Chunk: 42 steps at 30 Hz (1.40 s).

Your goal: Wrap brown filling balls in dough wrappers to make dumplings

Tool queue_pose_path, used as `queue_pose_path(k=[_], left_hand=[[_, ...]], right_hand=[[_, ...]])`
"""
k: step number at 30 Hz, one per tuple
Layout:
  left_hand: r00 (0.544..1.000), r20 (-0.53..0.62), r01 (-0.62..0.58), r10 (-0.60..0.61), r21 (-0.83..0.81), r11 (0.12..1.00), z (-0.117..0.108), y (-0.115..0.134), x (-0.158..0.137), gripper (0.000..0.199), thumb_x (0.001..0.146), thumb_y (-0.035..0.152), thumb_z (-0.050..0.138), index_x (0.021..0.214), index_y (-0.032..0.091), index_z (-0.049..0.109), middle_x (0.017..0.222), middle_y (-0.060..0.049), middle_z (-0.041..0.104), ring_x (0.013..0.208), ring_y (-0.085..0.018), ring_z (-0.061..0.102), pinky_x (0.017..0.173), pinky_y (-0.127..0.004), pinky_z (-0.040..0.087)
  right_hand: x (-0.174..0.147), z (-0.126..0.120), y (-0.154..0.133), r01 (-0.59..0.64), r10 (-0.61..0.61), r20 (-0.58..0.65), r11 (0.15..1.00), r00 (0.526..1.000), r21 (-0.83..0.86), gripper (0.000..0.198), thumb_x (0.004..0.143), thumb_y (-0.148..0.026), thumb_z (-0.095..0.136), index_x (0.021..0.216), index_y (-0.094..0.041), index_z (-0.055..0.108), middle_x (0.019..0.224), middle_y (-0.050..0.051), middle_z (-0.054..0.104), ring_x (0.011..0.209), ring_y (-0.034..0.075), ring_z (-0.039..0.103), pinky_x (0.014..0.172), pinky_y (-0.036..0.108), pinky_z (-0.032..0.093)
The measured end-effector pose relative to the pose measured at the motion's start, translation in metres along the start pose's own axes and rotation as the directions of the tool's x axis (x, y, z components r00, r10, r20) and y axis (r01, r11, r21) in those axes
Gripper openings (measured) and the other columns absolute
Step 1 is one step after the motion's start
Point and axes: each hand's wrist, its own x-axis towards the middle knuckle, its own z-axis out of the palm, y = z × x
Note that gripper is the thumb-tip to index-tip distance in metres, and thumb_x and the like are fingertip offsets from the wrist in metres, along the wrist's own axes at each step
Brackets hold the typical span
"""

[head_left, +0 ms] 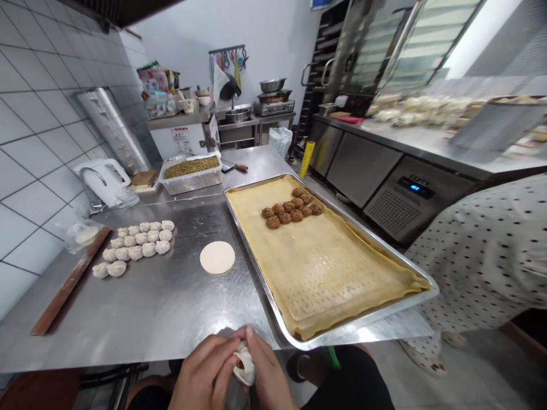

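Both hands meet at the bottom edge of the view, below the near rim of the steel table (171,307). Left hand (200,373) and right hand (267,376) are cupped together around a small dough piece (244,367); fingers curled close, thumbs and forefingers pinching its pale folded top. A spot of brown filling shows at the seam. Neither hand is open; both grip the same piece, which sits squarely between them, so neither is nearer than the other. The piece looks roughly round, no clear long axis. Forward and left of the hands, well apart, lies a flat dough disc (217,257) on the bare steel. Further left, a cluster of shaped dough pieces (139,242) in loose rows, beside a long wooden strip (68,285). Forward and right, a large baking tray (367,319) with a yellow perforated liner overhangs the table edge; a group of brown filling balls (293,208) sits at its far end. Behind, a tub of green grains (191,171) and a white kettle (105,179). At right, another person in a dotted garment (482,256) stands near the tray.
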Motion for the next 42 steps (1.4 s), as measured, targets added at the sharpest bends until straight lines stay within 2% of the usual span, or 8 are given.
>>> queue_pose_path(k=[5, 12, 16, 23, 26, 30, 35, 42], left_hand=[[0.985, -0.008, -0.171, 0.175, 0.167, 0.971, -0.009, 0.016, -0.005, 0.022, 0.097, 0.008, 0.049, 0.106, 0.020, 0.066, 0.089, -0.004, 0.071, 0.079, -0.013, 0.069, 0.074, -0.023, 0.059], [0.921, -0.018, -0.350, 0.390, 0.405, 0.845, -0.014, 0.034, -0.001, 0.030, 0.101, 0.009, 0.042, 0.115, 0.015, 0.067, 0.081, -0.002, 0.072, 0.071, -0.011, 0.070, 0.072, -0.019, 0.061], [0.910, -0.093, -0.325, 0.405, 0.447, 0.834, -0.016, 0.037, -0.006, 0.029, 0.101, 0.010, 0.042, 0.101, 0.018, 0.070, 0.079, -0.001, 0.073, 0.070, -0.012, 0.070, 0.073, -0.020, 0.061], [0.905, -0.021, -0.370, 0.425, 0.454, 0.811, -0.016, 0.035, -0.015, 0.034, 0.099, 0.004, 0.041, 0.118, 0.014, 0.068, 0.086, -0.004, 0.075, 0.075, -0.012, 0.071, 0.075, -0.020, 0.061], [0.908, -0.059, -0.350, 0.415, 0.439, 0.827, -0.017, 0.035, -0.018, 0.031, 0.099, 0.005, 0.042, 0.109, 0.015, 0.069, 0.081, -0.003, 0.073, 0.071, -0.012, 0.070, 0.073, -0.020, 0.061], [0.914, -0.077, -0.333, 0.399, 0.423, 0.843, -0.015, 0.038, -0.024, 0.027, 0.098, 0.005, 0.045, 0.099, 0.015, 0.069, 0.077, -0.003, 0.071, 0.069, -0.013, 0.069, 0.071, -0.023, 0.062], [0.912, -0.027, -0.351, 0.409, 0.466, 0.813, -0.016, 0.041, -0.027, 0.033, 0.103, 0.011, 0.039, 0.120, 0.014, 0.067, 0.086, -0.004, 0.075, 0.075, -0.012, 0.071, 0.072, -0.020, 0.061], [0.894, -0.081, -0.352, 0.442, 0.486, 0.800, -0.015, 0.040, -0.033, 0.025, 0.101, 0.012, 0.045, 0.101, 0.015, 0.071, 0.083, -0.003, 0.075, 0.078, -0.014, 0.073, 0.079, -0.022, 0.062]], right_hand=[[-0.010, -0.004, 0.006, -0.033, 0.018, 0.187, 0.996, 0.982, 0.077, 0.051, 0.083, -0.069, 0.070, 0.092, -0.019, 0.068, 0.068, -0.002, 0.058, 0.048, 0.009, 0.050, 0.039, 0.019, 0.035], [-0.015, -0.004, 0.011, -0.114, 0.116, 0.142, 0.993, 0.983, -0.024, 0.071, 0.082, -0.084, 0.055, 0.077, -0.015, 0.067, 0.053, 0.000, 0.054, 0.041, 0.010, 0.049, 0.036, 0.020, 0.033], [-0.021, -0.006, 0.008, -0.153, 0.150, 0.181, 0.988, 0.972, 0.004, 0.065, 0.077, -0.077, 0.068, 0.100, -0.016, 0.071, 0.057, -0.003, 0.056, 0.036, 0.007, 0.042, 0.033, 0.017, 0.028], [-0.026, -0.005, 0.010, -0.150, 0.161, 0.115, 0.984, 0.980, -0.096, 0.070, 0.078, -0.082, 0.062, 0.089, -0.013, 0.070, 0.059, 0.000, 0.060, 0.040, 0.010, 0.052, 0.033, 0.016, 0.035], [-0.031, -0.005, 0.008, -0.164, 0.170, 0.150, 0.985, 0.974, -0.052, 0.071, 0.077, -0.079, 0.066, 0.105, -0.015, 0.071, 0.063, -0.001, 0.062, 0.035, 0.007, 0.046, 0.031, 0.016, 0.028], [-0.034, -0.004, 0.008, -0.161, 0.166, 0.103, 0.985, 0.981, -0.059, 0.068, 0.078, -0.080, 0.065, 0.093, -0.014, 0.071, 0.053, -0.002, 0.057, 0.036, 0.008, 0.046, 0.034, 0.016, 0.030], [-0.038, -0.008, 0.009, -0.183, 0.187, 0.120, 0.982, 0.975, -0.047, 0.073, 0.076, -0.082, 0.064, 0.095, -0.012, 0.072, 0.054, 0.000, 0.059, 0.039, 0.010, 0.051, 0.033, 0.017, 0.033], [-0.041, -0.008, 0.007, -0.149, 0.154, 0.079, 0.987, 0.985, -0.068, 0.077, 0.079, -0.085, 0.057, 0.101, -0.012, 0.070, 0.051, -0.002, 0.056, 0.036, 0.008, 0.048, 0.031, 0.014, 0.032]])
